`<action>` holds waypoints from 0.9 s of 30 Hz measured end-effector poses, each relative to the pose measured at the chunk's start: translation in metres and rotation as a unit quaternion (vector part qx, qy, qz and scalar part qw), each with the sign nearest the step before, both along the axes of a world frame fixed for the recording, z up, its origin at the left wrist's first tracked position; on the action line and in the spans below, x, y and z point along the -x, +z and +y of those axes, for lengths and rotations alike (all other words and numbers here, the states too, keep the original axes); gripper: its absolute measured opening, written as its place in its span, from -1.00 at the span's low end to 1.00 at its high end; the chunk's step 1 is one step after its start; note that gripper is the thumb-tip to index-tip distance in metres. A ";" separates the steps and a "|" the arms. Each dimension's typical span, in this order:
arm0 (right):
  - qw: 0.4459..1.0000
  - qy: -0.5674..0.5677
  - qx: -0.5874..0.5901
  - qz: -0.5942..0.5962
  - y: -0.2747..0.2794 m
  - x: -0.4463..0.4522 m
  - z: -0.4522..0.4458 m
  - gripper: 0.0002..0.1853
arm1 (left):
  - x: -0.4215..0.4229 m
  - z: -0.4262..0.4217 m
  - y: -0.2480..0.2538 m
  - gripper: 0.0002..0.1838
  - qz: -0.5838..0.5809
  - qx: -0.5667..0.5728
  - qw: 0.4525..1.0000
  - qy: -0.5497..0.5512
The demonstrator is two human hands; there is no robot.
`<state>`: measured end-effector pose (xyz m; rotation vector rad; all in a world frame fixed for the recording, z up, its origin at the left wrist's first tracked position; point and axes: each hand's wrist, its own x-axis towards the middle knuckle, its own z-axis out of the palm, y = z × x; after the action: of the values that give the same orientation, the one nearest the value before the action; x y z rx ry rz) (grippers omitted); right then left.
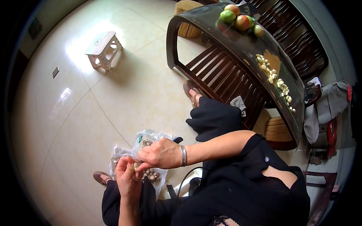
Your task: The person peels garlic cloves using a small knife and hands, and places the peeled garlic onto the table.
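Observation:
My left hand (128,176) pinches a small pale brownish piece (136,166), which looks like garlic. Right beside it, my right hand (156,153), with a silver bracelet at the wrist, is closed with its fingertips at the same piece. A dark blue handle end (178,139) sticks out behind this hand; the rest of the tool is hidden. Below and behind both hands are plastic bags (116,151) with small garlic-like bulbs (152,174). Peeled white cloves (283,87) lie along the dark table (241,56) at the right.
Several green and red fruits (241,23) rest on the table's far end. A small folding stool (103,49) stands on the tiled floor at upper left. A grey cloth (238,105) hangs on the slatted shelf (220,71). Wooden chairs and a grey garment (332,101) are at the right.

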<state>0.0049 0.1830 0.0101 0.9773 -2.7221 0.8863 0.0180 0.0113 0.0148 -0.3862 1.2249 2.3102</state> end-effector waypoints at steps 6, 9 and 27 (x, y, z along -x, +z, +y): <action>1.000 0.013 0.011 -0.022 0.003 0.001 0.001 -0.54 | 0.001 -0.001 0.002 -0.89 -0.009 -0.009 1.000 -0.016; 0.998 0.015 0.024 -0.050 0.004 0.002 0.002 -0.54 | 0.001 -0.002 -0.002 -0.90 0.000 -0.007 1.000 -0.012; 0.988 0.045 0.060 -0.134 0.000 0.003 0.003 -0.54 | 0.001 -0.001 0.002 -0.89 0.038 0.039 0.998 -0.014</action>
<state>0.0020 0.1858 0.0101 1.0302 -2.8156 1.2663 0.0167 0.0102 0.0168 -0.3086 1.3517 2.2761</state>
